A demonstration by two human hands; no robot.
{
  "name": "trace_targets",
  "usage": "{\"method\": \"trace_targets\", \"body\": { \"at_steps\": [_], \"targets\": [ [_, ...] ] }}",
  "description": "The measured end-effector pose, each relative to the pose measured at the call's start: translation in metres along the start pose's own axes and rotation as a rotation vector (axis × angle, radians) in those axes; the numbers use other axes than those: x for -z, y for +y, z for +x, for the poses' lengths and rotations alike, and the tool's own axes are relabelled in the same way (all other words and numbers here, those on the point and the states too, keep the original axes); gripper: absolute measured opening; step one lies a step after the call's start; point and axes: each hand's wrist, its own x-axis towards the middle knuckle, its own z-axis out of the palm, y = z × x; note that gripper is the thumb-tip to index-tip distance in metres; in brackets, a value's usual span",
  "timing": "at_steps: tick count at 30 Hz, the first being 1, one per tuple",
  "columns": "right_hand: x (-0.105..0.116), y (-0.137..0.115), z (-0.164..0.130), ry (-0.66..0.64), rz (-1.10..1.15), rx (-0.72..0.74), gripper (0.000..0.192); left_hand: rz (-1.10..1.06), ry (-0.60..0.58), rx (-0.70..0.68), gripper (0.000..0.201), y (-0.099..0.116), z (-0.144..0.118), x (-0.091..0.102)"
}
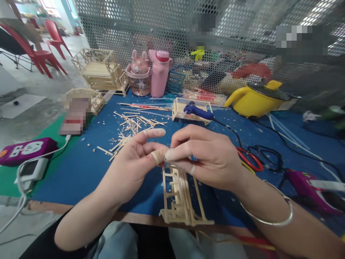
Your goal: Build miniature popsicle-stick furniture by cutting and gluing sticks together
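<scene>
My left hand (137,156) and my right hand (207,154) meet above the far end of a small frame built of thin wooden sticks (179,201). Thumb and fingers of each hand are pinched together at the fingertips, which wear pale coverings or tape. Whatever lies between them is too small to make out. Below my hands, the stick frame rests at the table's front edge, its far end partly hidden by my fingers. Beyond my left hand lies a scatter of cut wooden sticks (132,124).
A blue glue gun (199,111) lies across another stick frame (176,108). Behind stand a pink bottle (159,77), a pink cup (138,81) and a yellow pot (250,102). Cables (264,156) loop at right; a phone (75,115) charges at left. A perforated metal screen (113,21) borders the back.
</scene>
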Motion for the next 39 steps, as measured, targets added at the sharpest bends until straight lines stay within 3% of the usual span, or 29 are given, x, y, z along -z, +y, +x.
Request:
{"method": "trace_targets", "body": {
  "at_steps": [3,8,10,12,15,18,20,26,31,39],
  "targets": [
    [0.0,0.003,-0.001,0.047,0.022,-0.015,0.003,0.008,0.007,0.045,0.03,0.007,0.009,-0.002],
    [0.012,0.021,-0.008,0.176,0.206,-0.173,0.026,0.094,0.186,-0.02,0.029,0.027,0.03,-0.009],
    [0.018,0.033,-0.009,0.266,0.017,-0.26,0.028,0.118,0.243,-0.074,0.029,0.031,0.039,-0.009],
    [0.02,0.042,-0.008,0.294,-0.318,-0.274,0.04,0.135,0.275,-0.101,0.03,0.03,0.044,-0.009],
    [0.015,0.04,-0.006,0.188,-0.541,-0.128,0.041,0.135,0.271,-0.084,0.033,0.021,0.048,-0.01],
    [0.004,0.026,-0.006,0.109,-0.416,-0.017,0.013,0.097,0.207,-0.06,0.033,0.011,0.045,-0.014],
    [-0.002,0.019,-0.007,0.127,-0.35,0.009,0.007,0.066,0.176,-0.051,0.032,0.007,0.04,-0.016],
    [-0.006,0.013,-0.009,0.208,-0.376,0.036,0.005,-0.003,0.138,-0.005,0.028,0.003,0.025,-0.015],
    [-0.004,0.01,-0.015,0.117,-0.33,0.117,0.009,-0.055,0.156,0.046,0.023,-0.001,0.015,-0.015],
    [0.003,-0.004,-0.029,0.045,-0.382,0.067,0.019,-0.115,0.218,0.057,0.023,-0.005,-0.005,-0.022]
  ]
}}
